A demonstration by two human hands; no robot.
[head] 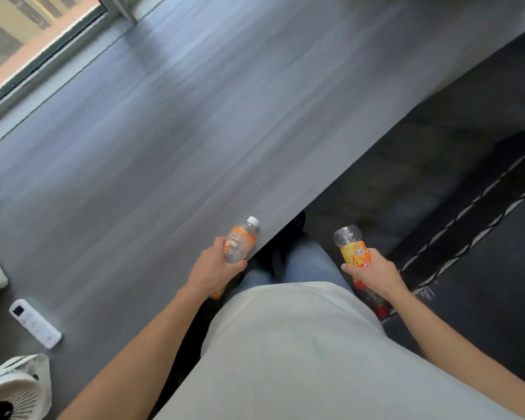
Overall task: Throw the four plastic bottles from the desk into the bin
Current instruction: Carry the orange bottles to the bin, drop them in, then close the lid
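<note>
- My left hand (pixel 215 268) has its fingers (pixel 238 264) wrapped shut around an orange-labelled bottle (pixel 240 242); a second orange shape shows beneath the palm.
- My right hand (pixel 373 272) grips another orange bottle (pixel 352 248), with a red one (pixel 373 295) tucked below it.
- The counter (pixel 164 147) beyond carries no bottles.
- I judge collecting done; next I must find the bin, which is out of view.
</note>
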